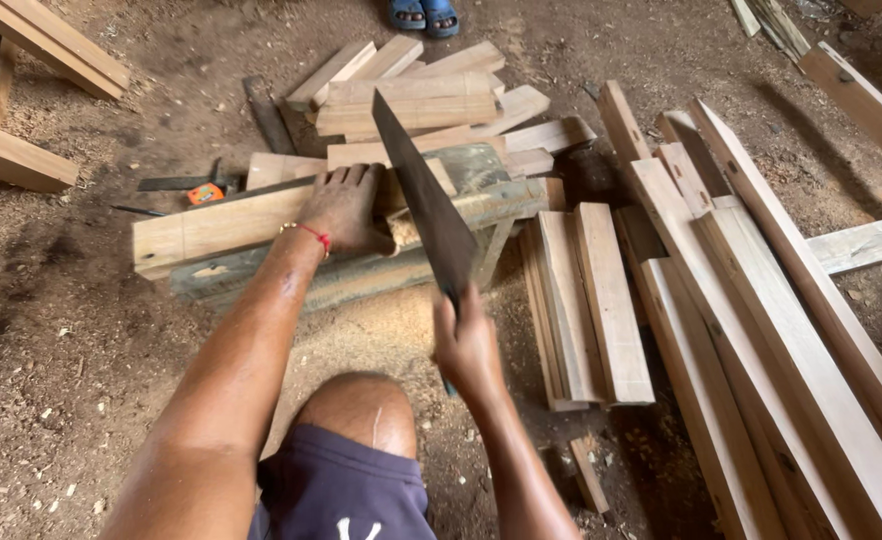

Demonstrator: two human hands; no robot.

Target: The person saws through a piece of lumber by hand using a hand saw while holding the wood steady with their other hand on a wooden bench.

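On a dirt floor (71, 330) strewn with sawdust, the left hand (346, 208) presses flat on the plank (216, 228); the right hand (468, 345), grip clamped on the saw (423, 205), should push straight and steady.

The dirt floor (71, 330) on the left is open, so a hand can move there. On the right, long planks (761, 330) and short boards (591, 300) block the way. A pile of wood blocks (421, 90) sits behind the bench (361, 270).
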